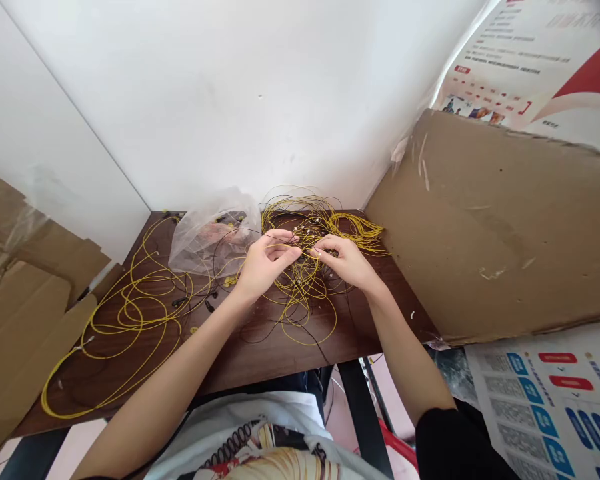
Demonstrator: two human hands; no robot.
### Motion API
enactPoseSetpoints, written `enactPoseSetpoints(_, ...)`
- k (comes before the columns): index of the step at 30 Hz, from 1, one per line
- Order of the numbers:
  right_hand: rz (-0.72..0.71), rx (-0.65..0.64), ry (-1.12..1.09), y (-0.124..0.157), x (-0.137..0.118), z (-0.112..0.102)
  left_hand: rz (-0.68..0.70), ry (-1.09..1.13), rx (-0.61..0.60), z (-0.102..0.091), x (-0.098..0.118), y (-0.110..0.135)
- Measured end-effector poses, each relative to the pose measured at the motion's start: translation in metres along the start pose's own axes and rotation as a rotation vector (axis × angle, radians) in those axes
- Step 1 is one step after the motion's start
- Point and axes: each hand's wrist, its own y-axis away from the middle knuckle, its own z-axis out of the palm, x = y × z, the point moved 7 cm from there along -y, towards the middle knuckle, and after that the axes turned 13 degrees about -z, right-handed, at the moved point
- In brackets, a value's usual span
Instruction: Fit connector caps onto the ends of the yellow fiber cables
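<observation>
A tangled heap of thin yellow and black wires (305, 293) with small white ends lies at the back middle of the brown table. My left hand (266, 265) is at the heap's left side, thumb and fingers curled together around wire. From the right, my right hand (347, 261) meets it, thumb and forefinger pinched on a thin wire among the strands. Only a small gap separates the two sets of fingertips. Exactly which strands are gripped is hard to make out in the tangle.
Loose yellow cable loops (130, 323) with black connectors spread over the table's left. A clear plastic bag (195, 243) with dark parts inside stands behind my left hand. Cardboard sheets (500, 227) wall the right side and cardboard (25, 320) the left; a white panel (250, 120) rises behind.
</observation>
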Motion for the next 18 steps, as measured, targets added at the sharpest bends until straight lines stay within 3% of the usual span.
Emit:
enactPoseSetpoints(4,-0.025,0.008,0.003,0.000,-0.004,-0.001,0.006,-0.040,-0.034,0.004,0.003,0.000)
enactPoseSetpoints(18,-0.008,0.084,-0.005,0.002,-0.004,0.001,0.057,0.194,0.155,-0.021,0.030,0.008)
